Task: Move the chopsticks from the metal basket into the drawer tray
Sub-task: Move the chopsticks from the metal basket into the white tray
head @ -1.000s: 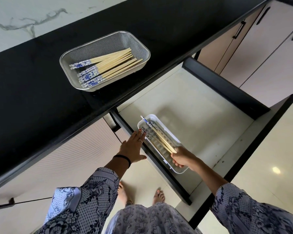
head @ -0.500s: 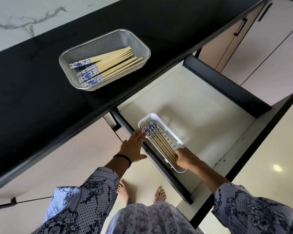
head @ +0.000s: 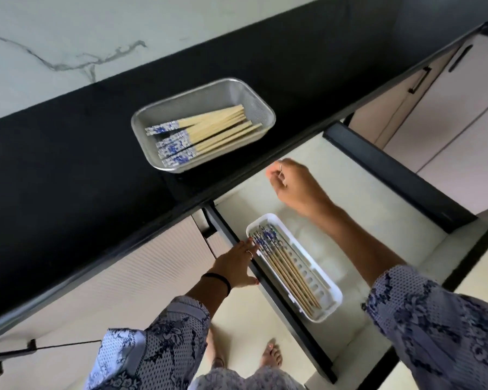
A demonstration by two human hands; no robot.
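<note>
Head view: the empty, loosely curled right hand (head: pixel 290 184) reaches toward the metal basket (head: pixel 261 104), where chopsticks (head: pixel 206 133) remain. Others lie in the drawer tray (head: pixel 328 289). The left hand (head: pixel 235 266), flat and unclenched, rests on the drawer (head: pixel 392 164) edge, likely steadying it.
</note>
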